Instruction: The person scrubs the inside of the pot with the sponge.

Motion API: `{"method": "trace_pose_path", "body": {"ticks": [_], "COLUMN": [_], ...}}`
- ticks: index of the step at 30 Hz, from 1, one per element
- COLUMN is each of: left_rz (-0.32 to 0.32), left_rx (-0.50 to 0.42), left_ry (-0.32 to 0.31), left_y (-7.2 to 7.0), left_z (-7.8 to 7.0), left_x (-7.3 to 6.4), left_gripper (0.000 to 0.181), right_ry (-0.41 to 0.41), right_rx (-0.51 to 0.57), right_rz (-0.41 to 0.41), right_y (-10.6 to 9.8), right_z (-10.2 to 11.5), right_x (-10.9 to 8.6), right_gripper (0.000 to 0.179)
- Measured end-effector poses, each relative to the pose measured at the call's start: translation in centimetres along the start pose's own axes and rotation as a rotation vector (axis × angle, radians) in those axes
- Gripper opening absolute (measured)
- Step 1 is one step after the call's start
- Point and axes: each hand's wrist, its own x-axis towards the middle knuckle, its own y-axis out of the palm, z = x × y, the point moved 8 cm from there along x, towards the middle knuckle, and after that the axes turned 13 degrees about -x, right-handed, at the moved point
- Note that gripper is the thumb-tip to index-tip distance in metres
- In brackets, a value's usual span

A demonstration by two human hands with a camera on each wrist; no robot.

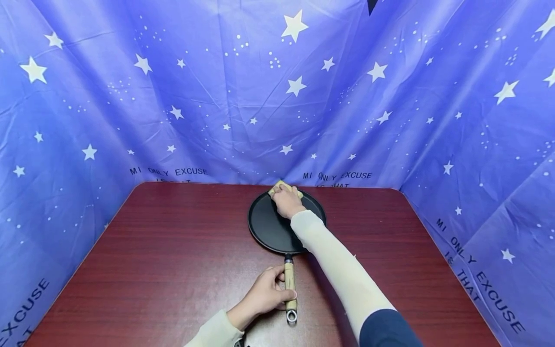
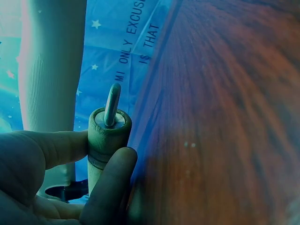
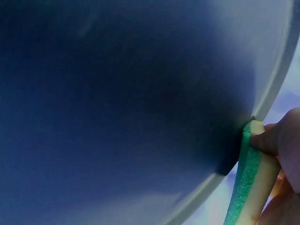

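Note:
A round black frying pan [image 1: 270, 226] lies on the table with its wooden handle [image 1: 290, 279] toward me. My left hand [image 1: 264, 291] grips that handle from the left, thumb across its top. In the left wrist view, fingers and thumb pinch the handle [image 2: 101, 145] near its metal hanging ring [image 2: 111, 105]. At the pan's far rim, my right hand [image 1: 288, 200] holds a yellow sponge [image 1: 280, 185]. The right wrist view shows the sponge [image 3: 251, 180] has a green scouring side, set against the pan's rim [image 3: 201, 199] and partly past it.
The dark red wooden table [image 1: 173, 250] extends to both sides of the pan. A blue-purple curtain [image 1: 243, 96] with white stars and lettering hangs along the table's back and sides. My right forearm [image 1: 342, 265] crosses over the pan's right side.

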Motion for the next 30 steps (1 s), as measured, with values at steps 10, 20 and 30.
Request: {"method": "trace_pose_path", "body": {"ticks": [10,20,30], "left_rz": [-0.017,-0.015,-0.001], "left_rx": [-0.099,-0.133,-0.163], "left_ry": [-0.042,-0.053,-0.068], "left_y": [0.4,0.2,0.2], "left_z": [0.2,0.4,0.5], "left_x": [-0.4,-0.3,-0.1], "left_gripper": [0.067,0.067,0.07], "right_ry": [0.025,0.04,-0.013], "right_rx": [-0.079,-0.101,-0.074], "right_rz": [0.069,0.125,0.105], "right_y": [1.4,1.7,1.4], "right_z": [-2.7,-5.1,-7.1], "right_x": [-0.9,-2.1,-4.1], "right_gripper": [0.035,0.035,0.035]}}
